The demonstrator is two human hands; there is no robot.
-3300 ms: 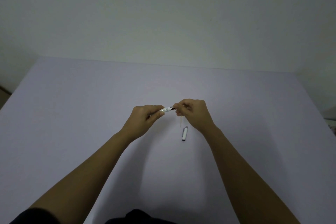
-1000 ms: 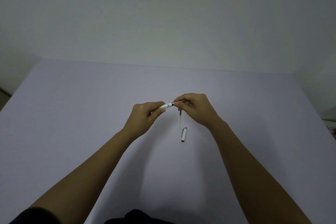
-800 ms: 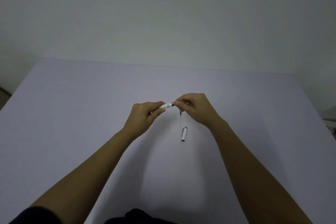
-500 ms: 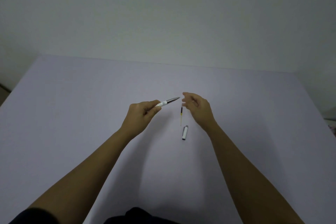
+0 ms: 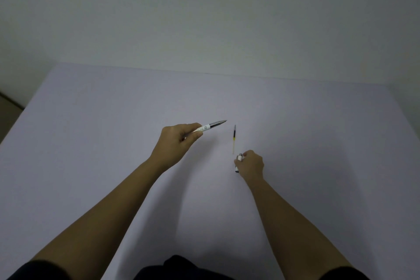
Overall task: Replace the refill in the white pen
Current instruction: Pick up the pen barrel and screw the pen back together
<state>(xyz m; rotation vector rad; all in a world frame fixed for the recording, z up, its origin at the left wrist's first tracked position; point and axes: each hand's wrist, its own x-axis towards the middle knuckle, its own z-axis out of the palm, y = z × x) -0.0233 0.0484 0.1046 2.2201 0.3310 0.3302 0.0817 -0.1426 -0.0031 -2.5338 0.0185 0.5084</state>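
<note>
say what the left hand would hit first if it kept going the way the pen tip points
Probably nothing: the left hand aims the white pen up and to the right, passing beyond the old refill's far end over bare table. Depth is unclear.

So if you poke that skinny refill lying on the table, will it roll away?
Probably. The refill looks like a thin round tube lying flat on the smooth table, so a nudge could roll it. It looks very light and perhaps a bit bendy, being so slender.
</note>
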